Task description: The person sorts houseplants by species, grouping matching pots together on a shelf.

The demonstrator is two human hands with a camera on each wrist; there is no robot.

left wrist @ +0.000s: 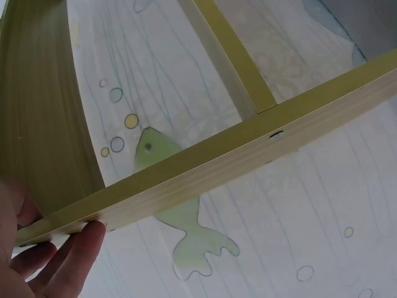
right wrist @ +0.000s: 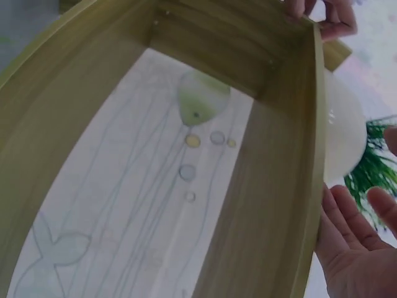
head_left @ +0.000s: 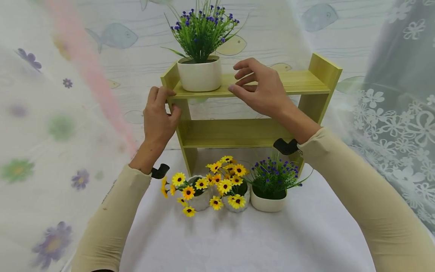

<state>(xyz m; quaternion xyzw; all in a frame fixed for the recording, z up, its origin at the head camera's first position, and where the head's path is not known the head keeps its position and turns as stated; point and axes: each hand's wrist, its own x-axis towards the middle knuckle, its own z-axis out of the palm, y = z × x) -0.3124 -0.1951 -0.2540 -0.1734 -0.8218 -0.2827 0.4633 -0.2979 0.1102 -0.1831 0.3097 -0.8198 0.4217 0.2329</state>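
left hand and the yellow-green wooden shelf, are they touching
Touching: the head view shows the left hand gripping the yellow-green wooden shelf at its left corner.

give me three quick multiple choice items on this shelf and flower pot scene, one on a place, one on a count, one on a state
1. Where does the white pot of purple flowers nearest the hands stand?
A. on the top board of the yellow-green wooden shelf
B. on the lower board
C. on the white tablecloth

2. How many flower pots stand on the tablecloth in front of the shelf?
A. one
B. three
C. five

3. What is the left hand doing?
A. hanging idle
B. holding a pot
C. gripping the shelf's left front corner

Answers:
1 A, the pot sits at the top board's left end.
2 B, two pots of yellow flowers and one purple-flowered pot.
3 C, its fingers curl over the board edge, while the right hand hovers with fingers relaxed.
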